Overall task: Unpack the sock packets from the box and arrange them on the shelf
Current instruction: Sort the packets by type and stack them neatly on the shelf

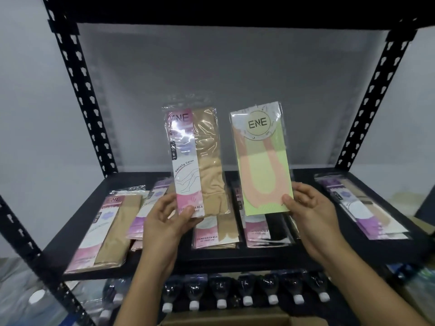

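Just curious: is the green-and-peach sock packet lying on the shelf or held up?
Held upright, not on the shelf. The right hand pinches the green-and-peach packet by its bottom edge.

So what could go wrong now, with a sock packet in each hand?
1. The left hand and the right hand each grip a shiny packet only at its bottom end, so the beige packet or the green packet could tip over or slip out.
2. The far-left packet seems to reach the front edge of the shelf. A nudge while placing might knock it off.
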Motion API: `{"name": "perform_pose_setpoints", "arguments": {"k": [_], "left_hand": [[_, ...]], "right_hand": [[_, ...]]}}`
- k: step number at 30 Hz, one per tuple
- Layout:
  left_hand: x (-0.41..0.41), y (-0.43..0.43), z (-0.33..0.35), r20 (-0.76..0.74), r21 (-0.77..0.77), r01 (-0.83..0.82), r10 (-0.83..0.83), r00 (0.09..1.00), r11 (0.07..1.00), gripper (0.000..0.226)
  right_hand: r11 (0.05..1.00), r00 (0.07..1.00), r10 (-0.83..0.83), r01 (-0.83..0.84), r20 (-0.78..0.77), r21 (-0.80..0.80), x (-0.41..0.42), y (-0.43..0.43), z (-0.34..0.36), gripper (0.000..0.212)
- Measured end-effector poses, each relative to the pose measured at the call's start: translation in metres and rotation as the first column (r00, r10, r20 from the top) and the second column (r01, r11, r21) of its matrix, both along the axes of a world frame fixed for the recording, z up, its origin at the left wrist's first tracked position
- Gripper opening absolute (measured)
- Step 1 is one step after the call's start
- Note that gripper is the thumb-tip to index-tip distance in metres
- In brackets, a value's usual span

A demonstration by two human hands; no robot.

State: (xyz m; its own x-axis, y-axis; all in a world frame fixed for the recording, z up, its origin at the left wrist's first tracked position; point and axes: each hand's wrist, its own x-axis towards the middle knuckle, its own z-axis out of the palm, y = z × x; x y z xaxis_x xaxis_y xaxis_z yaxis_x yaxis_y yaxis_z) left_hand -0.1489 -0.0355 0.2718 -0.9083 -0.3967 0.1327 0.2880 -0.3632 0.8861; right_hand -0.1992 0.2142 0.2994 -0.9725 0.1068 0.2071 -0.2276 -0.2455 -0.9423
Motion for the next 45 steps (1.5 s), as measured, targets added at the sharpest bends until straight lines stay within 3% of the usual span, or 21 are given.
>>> {"name": "perform_pose_setpoints", "arguments": {"k": [5,19,45], "left_hand": [[-0.009,0.018,-0.007,0.016,-0.026,0.039,-0.039,0.999,0.999,0.051],[-0.014,0.02,-0.012,0.023,-0.03,0.062,-0.061,0.998,0.998,0.039],[-0.006,0.013,-0.007,0.023,-0.019,0.045,-0.044,0.999,0.999,0.046]], "right_hand": [[1.0,1.0,-0.027,0.027,0.006,-0.011,-0.003,0.02,-0.001,0.026],[0.999,0.999,-0.031,0.031,-0.007,-0.019,-0.003,0.031,-0.004,0.028],[0.999,0.998,-0.034,0.036,0.047,-0.037,-0.009,0.029,-0.005,0.025]]}}
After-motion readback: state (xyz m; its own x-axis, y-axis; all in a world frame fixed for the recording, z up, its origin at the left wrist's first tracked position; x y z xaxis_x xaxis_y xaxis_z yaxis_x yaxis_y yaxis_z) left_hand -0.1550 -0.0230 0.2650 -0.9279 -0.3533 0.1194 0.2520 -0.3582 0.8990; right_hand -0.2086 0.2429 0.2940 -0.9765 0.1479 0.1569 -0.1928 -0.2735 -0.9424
